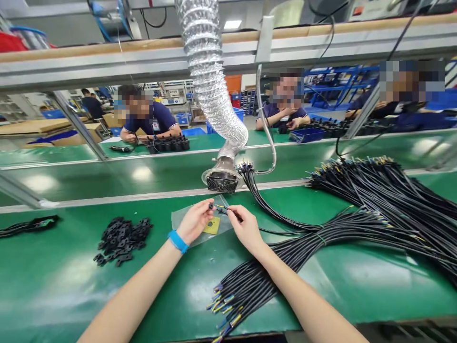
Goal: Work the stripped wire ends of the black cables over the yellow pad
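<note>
Between the thumb and fingers of my left hand (194, 221) is a small black plastic part (211, 206). My right hand (247, 228) pinches a black cable (235, 216), its stripped end with a yellow wire pointing left toward the part. A small gap seems to lie between wire and part. Under both hands lies a clear plastic bag (182, 216) with a yellow square piece (212, 226) on it. A heap of similar black plastic parts (123, 238) sits left of my left hand. Below my right forearm runs a tied bundle of black cables (303, 250).
A fume extraction hose (209, 71) hangs down to a fan (222, 181) just beyond my hands. A larger pile of cables (371, 190) covers the right side. Several co-workers sit across the green bench (64, 286). A black cable bunch (32, 225) lies far left.
</note>
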`<control>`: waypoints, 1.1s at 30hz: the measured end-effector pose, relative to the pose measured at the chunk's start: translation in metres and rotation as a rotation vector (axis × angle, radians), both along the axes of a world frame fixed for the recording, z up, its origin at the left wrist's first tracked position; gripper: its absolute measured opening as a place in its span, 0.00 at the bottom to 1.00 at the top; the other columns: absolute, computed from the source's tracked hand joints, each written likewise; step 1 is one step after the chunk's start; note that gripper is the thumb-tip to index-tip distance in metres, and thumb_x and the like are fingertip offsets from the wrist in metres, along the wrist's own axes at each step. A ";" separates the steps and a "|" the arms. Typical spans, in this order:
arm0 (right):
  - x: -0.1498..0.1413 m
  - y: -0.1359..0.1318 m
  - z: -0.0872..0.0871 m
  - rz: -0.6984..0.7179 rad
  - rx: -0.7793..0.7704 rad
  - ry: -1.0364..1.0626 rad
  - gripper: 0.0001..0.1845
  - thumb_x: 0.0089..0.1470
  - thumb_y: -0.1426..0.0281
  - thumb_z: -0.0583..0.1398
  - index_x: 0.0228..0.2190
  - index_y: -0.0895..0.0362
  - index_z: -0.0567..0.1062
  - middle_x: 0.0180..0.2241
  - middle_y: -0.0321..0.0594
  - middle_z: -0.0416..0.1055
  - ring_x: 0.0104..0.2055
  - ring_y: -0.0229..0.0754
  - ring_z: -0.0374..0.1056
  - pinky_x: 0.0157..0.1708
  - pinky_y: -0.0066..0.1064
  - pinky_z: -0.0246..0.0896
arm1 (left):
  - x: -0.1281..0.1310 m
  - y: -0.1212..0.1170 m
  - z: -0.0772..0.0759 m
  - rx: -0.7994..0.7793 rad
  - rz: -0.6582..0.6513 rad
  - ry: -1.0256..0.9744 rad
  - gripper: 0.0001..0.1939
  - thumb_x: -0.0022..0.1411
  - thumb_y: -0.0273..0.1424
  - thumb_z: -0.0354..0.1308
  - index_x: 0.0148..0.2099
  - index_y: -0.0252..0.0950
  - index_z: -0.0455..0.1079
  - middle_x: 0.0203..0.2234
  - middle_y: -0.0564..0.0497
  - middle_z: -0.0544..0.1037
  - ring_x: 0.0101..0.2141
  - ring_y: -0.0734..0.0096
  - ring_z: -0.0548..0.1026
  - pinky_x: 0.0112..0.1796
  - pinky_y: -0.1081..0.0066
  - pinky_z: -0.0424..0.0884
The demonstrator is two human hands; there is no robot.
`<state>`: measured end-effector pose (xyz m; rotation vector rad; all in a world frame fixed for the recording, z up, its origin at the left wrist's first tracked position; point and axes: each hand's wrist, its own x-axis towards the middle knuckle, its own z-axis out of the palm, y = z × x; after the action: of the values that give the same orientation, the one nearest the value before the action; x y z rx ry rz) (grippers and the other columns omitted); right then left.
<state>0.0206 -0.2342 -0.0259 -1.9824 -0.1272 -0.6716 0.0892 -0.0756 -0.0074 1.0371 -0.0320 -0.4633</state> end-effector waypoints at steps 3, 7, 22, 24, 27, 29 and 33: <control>-0.002 0.000 0.001 0.008 -0.045 -0.022 0.16 0.61 0.62 0.53 0.35 0.57 0.76 0.27 0.39 0.70 0.26 0.38 0.64 0.28 0.29 0.60 | 0.000 -0.005 -0.004 -0.027 -0.052 -0.024 0.10 0.55 0.27 0.65 0.41 0.31 0.75 0.28 0.50 0.76 0.25 0.80 0.72 0.28 0.79 0.71; -0.002 0.000 -0.001 -0.026 -0.079 -0.010 0.17 0.61 0.61 0.53 0.34 0.57 0.78 0.23 0.38 0.66 0.23 0.37 0.60 0.25 0.28 0.57 | 0.000 -0.006 -0.003 -0.056 -0.118 -0.067 0.11 0.54 0.29 0.67 0.41 0.32 0.74 0.29 0.50 0.76 0.25 0.79 0.73 0.29 0.77 0.72; -0.005 -0.001 0.003 -0.097 -0.034 -0.033 0.17 0.61 0.61 0.53 0.33 0.59 0.77 0.22 0.36 0.62 0.22 0.36 0.57 0.24 0.28 0.55 | -0.001 -0.007 0.000 -0.040 -0.124 -0.097 0.15 0.50 0.33 0.70 0.39 0.31 0.75 0.26 0.50 0.76 0.24 0.78 0.73 0.29 0.77 0.71; -0.004 -0.001 0.003 -0.092 -0.033 -0.035 0.17 0.61 0.61 0.53 0.33 0.59 0.77 0.22 0.36 0.62 0.22 0.36 0.57 0.24 0.27 0.54 | -0.002 -0.008 0.000 -0.039 -0.136 -0.106 0.15 0.51 0.33 0.69 0.40 0.31 0.75 0.25 0.51 0.76 0.24 0.78 0.73 0.29 0.76 0.71; -0.003 0.000 0.001 -0.097 -0.023 -0.052 0.17 0.61 0.61 0.54 0.33 0.59 0.78 0.21 0.35 0.62 0.22 0.35 0.56 0.22 0.27 0.53 | -0.002 -0.009 -0.001 -0.040 -0.146 -0.124 0.16 0.51 0.34 0.69 0.41 0.30 0.74 0.25 0.51 0.76 0.25 0.77 0.73 0.30 0.76 0.72; -0.002 0.000 0.000 -0.098 -0.026 -0.069 0.17 0.61 0.62 0.54 0.33 0.59 0.78 0.21 0.35 0.61 0.21 0.35 0.55 0.22 0.26 0.52 | -0.003 -0.008 -0.001 -0.038 -0.144 -0.130 0.17 0.51 0.34 0.69 0.41 0.30 0.74 0.25 0.51 0.76 0.25 0.77 0.73 0.30 0.76 0.71; -0.002 0.000 -0.001 -0.103 -0.053 -0.082 0.16 0.61 0.64 0.54 0.33 0.60 0.78 0.21 0.35 0.62 0.21 0.34 0.56 0.22 0.26 0.52 | -0.003 -0.008 0.000 -0.040 -0.135 -0.134 0.16 0.51 0.34 0.70 0.40 0.31 0.75 0.24 0.52 0.75 0.25 0.78 0.73 0.30 0.76 0.71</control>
<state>0.0190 -0.2344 -0.0272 -2.0230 -0.0939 -0.8236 0.0866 -0.0832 -0.0070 1.0296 -0.2307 -0.5130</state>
